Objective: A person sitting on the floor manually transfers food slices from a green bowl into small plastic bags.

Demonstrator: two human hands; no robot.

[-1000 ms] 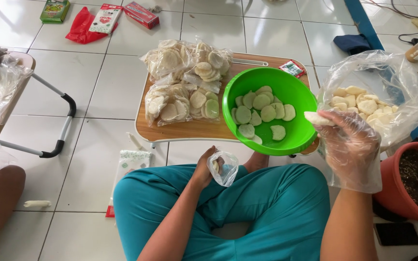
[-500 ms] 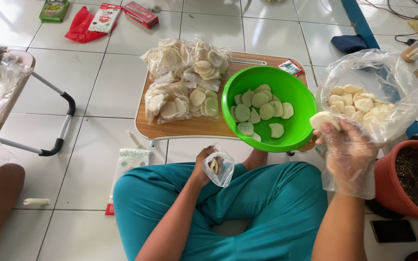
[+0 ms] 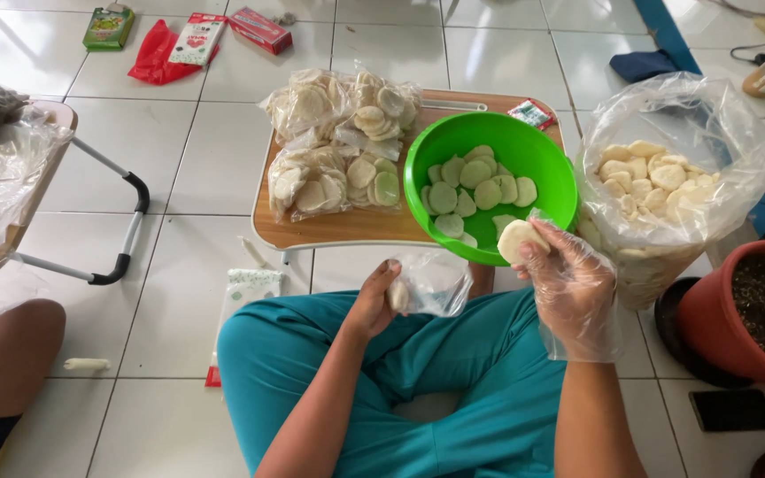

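Sitting cross-legged on a white tiled floor (image 3: 179, 257), the person pinches a small clear plastic bag (image 3: 436, 283) with the left hand (image 3: 374, 296), thumb and fingers closed on its near edge, one pale cracker already inside. The gloved right hand (image 3: 568, 279) is closed around a short stack of round crackers (image 3: 520, 237), held just over the near rim of the green bowl (image 3: 524, 150), which holds more pale discs.

The bowl stands at the right end of a low wooden tray table (image 3: 347, 226), its edge overhanging the table's near side. Open room for the hands lies between the table's front edge and the teal trousers (image 3: 453, 381); bare tiles spread to the left of the table.

Filled clear bags of crackers (image 3: 338, 142) crowd the table's left half. A big clear sack of crackers (image 3: 666, 186) stands just right of the bowl, beside a terracotta pot (image 3: 737, 319) of soil. At the far edge lie a green box (image 3: 108, 26), a crumpled red bag (image 3: 157, 55), a white-and-red packet (image 3: 198, 37) and a flat red box (image 3: 260, 28). A small red-and-green sachet (image 3: 531, 113) sits on the table's far corner. Another folding table (image 3: 126, 230), covered in clear plastic, stands at left.
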